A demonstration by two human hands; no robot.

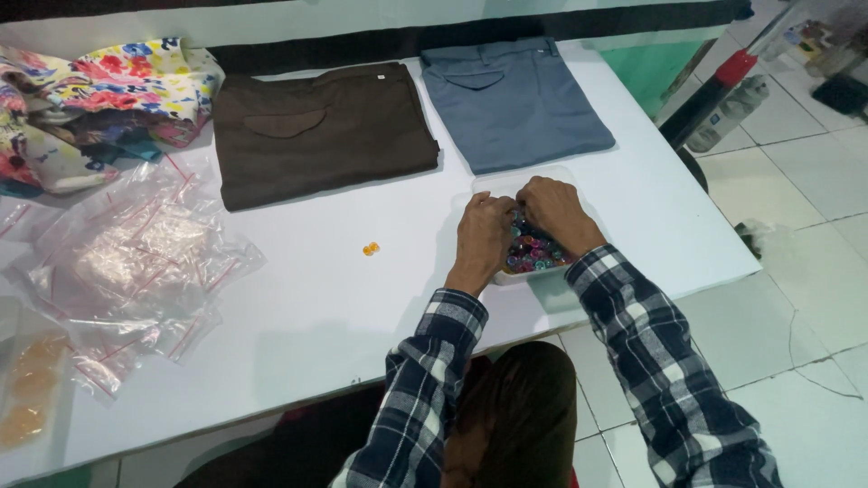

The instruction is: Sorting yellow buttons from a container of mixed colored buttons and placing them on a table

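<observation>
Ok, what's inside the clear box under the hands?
The box holds small round pieces in pink, green, blue and purple, seen near its front edge. The left hand and right hand cover the rest, so what lies further back is hidden.

brown trousers [321, 131], blue trousers [515, 104], plastic bags [136, 262]

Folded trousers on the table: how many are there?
2. The brown trousers lie at the table's far edge, left of centre; the blue-grey trousers lie just to their right. The colourful cloth pile may hide more.
</observation>
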